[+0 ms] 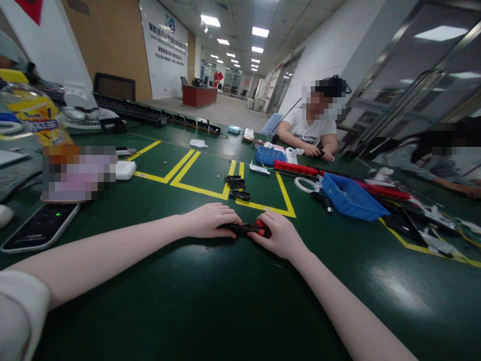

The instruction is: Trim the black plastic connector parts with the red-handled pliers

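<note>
My right hand [277,234] is closed round the red handles of a pair of pliers [251,228], whose dark jaws point left. Closed fingers of my left hand [210,220] grip a small black plastic part [232,228], and the plier jaws meet that part or lie right against it. Both hands are low over the green table [210,311]. Just beyond them lie several similar black parts [236,186] in a small group across the yellow tape lines. The exact shape of the held part is partly hidden by my fingers.
Blue bins [351,198] and a white tape roll [306,184] lie to the right. On the left are a phone [41,226], a white case [125,170] and a drink bottle [35,113]. A co-worker [310,125] sits across the table; another person is at far right.
</note>
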`<state>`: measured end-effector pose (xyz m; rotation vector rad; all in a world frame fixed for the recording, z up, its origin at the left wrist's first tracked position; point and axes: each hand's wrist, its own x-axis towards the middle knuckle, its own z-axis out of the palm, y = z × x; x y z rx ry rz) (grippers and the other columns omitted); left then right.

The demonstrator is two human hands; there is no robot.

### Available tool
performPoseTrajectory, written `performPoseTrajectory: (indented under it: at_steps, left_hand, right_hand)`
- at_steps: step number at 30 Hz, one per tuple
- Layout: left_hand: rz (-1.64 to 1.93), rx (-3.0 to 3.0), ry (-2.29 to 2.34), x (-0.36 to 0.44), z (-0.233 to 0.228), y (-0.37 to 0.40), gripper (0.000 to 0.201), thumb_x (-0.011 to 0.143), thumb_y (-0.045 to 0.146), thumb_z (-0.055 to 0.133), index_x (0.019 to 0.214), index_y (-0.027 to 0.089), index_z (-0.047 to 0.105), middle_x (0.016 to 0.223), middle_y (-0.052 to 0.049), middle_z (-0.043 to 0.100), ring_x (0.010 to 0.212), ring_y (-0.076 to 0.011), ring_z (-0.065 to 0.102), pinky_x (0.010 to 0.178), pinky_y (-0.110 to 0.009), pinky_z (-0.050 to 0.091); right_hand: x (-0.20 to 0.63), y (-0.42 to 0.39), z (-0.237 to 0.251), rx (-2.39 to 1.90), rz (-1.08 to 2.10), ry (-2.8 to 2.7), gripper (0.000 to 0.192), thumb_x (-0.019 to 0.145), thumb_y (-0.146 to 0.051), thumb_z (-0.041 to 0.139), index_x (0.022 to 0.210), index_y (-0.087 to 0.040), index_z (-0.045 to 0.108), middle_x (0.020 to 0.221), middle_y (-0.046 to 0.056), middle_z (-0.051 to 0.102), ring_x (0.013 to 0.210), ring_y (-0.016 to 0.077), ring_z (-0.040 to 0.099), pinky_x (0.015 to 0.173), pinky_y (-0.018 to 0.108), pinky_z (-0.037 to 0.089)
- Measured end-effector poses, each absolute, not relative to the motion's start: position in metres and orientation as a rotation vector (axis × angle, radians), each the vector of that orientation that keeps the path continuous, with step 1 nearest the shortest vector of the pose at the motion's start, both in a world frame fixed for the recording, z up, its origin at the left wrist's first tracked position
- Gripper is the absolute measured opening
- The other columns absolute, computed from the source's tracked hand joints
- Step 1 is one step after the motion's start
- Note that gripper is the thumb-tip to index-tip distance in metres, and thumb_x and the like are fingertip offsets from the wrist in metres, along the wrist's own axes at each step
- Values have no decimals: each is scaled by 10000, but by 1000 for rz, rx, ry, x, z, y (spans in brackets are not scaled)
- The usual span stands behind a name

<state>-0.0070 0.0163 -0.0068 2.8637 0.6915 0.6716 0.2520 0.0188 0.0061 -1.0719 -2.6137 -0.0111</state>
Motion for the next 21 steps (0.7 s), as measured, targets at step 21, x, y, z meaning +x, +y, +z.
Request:
performPoseTrajectory:
  at_steps: [21]
  left_hand:
    - [634,2834,714,-6,-5,16,262,892,355,644,1090,190,595,1029,-60,666,933,-210,618,813,-305,450]
  right_hand:
    - [251,19,8,-1094,-7,-2653,277,836,-466,611,821,-201,531,838,60,607,768,201,560,664,306,407]
